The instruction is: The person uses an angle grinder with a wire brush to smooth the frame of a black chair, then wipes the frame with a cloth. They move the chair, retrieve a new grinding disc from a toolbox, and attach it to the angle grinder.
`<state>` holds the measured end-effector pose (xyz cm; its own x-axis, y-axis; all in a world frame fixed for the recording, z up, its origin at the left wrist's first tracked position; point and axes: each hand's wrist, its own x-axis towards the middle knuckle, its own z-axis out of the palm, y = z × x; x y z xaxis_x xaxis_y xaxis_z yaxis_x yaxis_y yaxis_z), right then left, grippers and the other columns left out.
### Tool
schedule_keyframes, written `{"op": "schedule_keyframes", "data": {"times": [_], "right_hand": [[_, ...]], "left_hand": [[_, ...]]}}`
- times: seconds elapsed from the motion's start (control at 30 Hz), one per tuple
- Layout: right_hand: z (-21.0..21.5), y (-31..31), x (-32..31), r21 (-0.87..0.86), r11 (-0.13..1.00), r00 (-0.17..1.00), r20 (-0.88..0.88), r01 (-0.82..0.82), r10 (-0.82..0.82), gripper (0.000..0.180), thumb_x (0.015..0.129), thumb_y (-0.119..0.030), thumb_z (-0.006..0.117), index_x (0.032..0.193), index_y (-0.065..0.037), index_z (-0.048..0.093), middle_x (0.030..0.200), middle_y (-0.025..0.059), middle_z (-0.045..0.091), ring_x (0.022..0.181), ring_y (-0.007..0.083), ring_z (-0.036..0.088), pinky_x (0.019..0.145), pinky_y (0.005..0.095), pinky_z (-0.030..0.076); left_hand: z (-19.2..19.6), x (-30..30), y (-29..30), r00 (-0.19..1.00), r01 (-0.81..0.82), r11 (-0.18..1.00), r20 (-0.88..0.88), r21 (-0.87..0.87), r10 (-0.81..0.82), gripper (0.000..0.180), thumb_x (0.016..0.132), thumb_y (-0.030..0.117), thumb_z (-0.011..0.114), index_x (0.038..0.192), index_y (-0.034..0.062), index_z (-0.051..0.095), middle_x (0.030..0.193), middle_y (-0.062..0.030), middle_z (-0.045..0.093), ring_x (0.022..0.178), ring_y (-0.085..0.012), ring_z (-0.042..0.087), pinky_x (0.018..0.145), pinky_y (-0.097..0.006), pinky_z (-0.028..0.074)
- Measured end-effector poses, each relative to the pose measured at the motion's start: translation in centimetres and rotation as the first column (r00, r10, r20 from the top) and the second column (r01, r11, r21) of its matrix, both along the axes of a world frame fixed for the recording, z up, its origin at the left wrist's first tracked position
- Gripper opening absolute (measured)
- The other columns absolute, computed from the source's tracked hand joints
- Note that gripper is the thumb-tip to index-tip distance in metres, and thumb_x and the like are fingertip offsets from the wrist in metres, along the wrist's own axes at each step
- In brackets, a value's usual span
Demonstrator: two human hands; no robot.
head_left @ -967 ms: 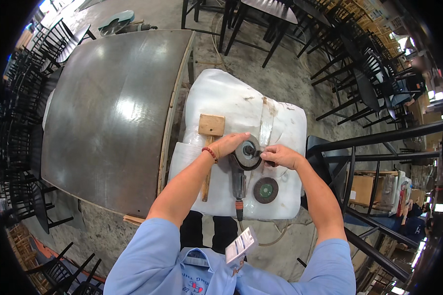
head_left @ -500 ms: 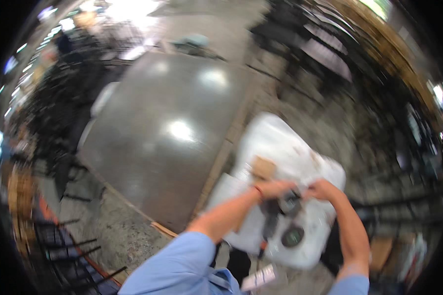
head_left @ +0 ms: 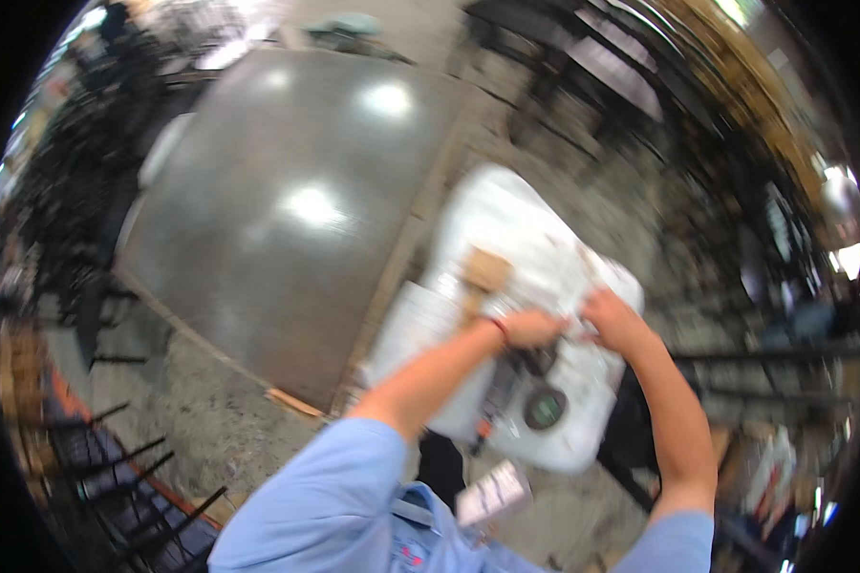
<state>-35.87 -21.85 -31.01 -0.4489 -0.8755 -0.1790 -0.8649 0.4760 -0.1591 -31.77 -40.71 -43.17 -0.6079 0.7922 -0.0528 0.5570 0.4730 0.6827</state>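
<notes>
My left hand (head_left: 535,328), with a red band at its wrist, is over the middle of a white plastic-covered surface (head_left: 506,205). Its fingers are pressed together, pointing toward my right hand. My right hand (head_left: 613,320) faces it a short gap away, fingers bent and pinched. Blur hides whatever small thing the fingertips have between them. Just below my left hand lies a dark elongated tool (head_left: 504,384) with an orange bit at its near end. A dark round disc (head_left: 545,408) rests flat beside it. Brown cardboard (head_left: 487,269) lies beyond my left wrist.
A large grey metal-topped table (head_left: 287,201) fills the left, its wooden edge running beside the white surface. A pale box (head_left: 493,494) with dark stripes is close to my body. Black metal frames (head_left: 134,477) stand at the lower left, with dark racks (head_left: 564,57) farther off.
My view has shifted, so everything sits higher and more to the left. Relative to the disc, my left hand has moved slightly right, and the dark part below it shows nearer the disc.
</notes>
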Motion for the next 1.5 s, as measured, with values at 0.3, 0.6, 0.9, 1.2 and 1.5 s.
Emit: {"op": "schedule_keyframes", "data": {"times": [0.3, 0.6, 0.9, 1.2, 1.5], "right_hand": [[3.8, -5.7, 3.5, -0.103, 0.906, 0.889, 0.263, 0.411, -0.374, 0.012, 0.079, -0.010, 0.062, 0.087, -0.001, 0.063, 0.090, 0.0154, 0.062, 0.086, 0.0339, 0.061, 0.077, 0.0390, 0.050], [0.1, -4.2, 15.6, -0.460, 0.819, 0.936, 0.092, 0.342, -0.340, 0.019, 0.074, 0.003, 0.057, 0.091, -0.004, 0.061, 0.096, 0.0082, 0.065, 0.101, 0.0296, 0.059, 0.087, 0.0401, 0.048], [-7.1, 0.8, 12.3, -0.656, 0.538, 0.746, 0.056, 0.529, -0.664, 0.030, 0.068, 0.011, 0.054, 0.095, -0.001, 0.063, 0.119, 0.0142, 0.057, 0.123, 0.0369, 0.049, 0.101, 0.0420, 0.044], [-7.3, -0.7, 12.8, -0.562, 0.575, 0.766, 0.177, 0.594, -0.618, 0.030, 0.074, -0.002, 0.061, 0.104, 0.000, 0.063, 0.109, 0.0135, 0.060, 0.112, 0.0341, 0.052, 0.095, 0.0411, 0.044], [-4.8, -5.3, 12.5, -0.284, 0.390, 0.477, 0.390, 0.876, -0.788, 0.030, 0.079, -0.029, 0.071, 0.093, -0.002, 0.070, 0.089, 0.0138, 0.062, 0.089, 0.0330, 0.055, 0.081, 0.0408, 0.045]], "left_hand": [[1.0, 0.4, -0.4, 0.817, -0.352, 0.931, 0.517, 0.100, 0.254, 0.066, 0.098, 0.052, 0.032, 0.099, -0.0039, 0.066, 0.098, -0.0234, 0.067, 0.098, -0.0300, 0.062, 0.089, -0.038, 0.045], [4.2, 0.4, 0.4, 0.612, -0.368, 0.926, 0.728, -0.085, 0.310, 0.076, 0.093, 0.059, 0.041, 0.128, -0.0073, 0.053, 0.124, -0.0219, 0.060, 0.116, -0.0251, 0.055, 0.100, -0.033, 0.039], [3.7, 1.8, -1.5, 0.613, -0.503, 0.858, 0.742, 0.102, 0.271, 0.066, 0.096, 0.048, 0.045, 0.126, -0.0102, 0.054, 0.125, -0.0161, 0.060, 0.115, -0.0208, 0.052, 0.102, -0.029, 0.036], [2.4, 2.7, -3.3, 0.577, -0.587, 0.796, 0.766, 0.149, 0.282, 0.062, 0.097, 0.046, 0.044, 0.118, -0.0102, 0.058, 0.118, -0.0112, 0.061, 0.108, -0.0158, 0.052, 0.098, -0.025, 0.037], [3.5, 3.1, -3.2, 0.602, -0.608, 0.786, 0.711, 0.114, 0.362, 0.058, 0.097, 0.046, 0.044, 0.106, -0.0093, 0.060, 0.102, -0.0057, 0.059, 0.096, -0.0138, 0.049, 0.091, -0.025, 0.038]]}}
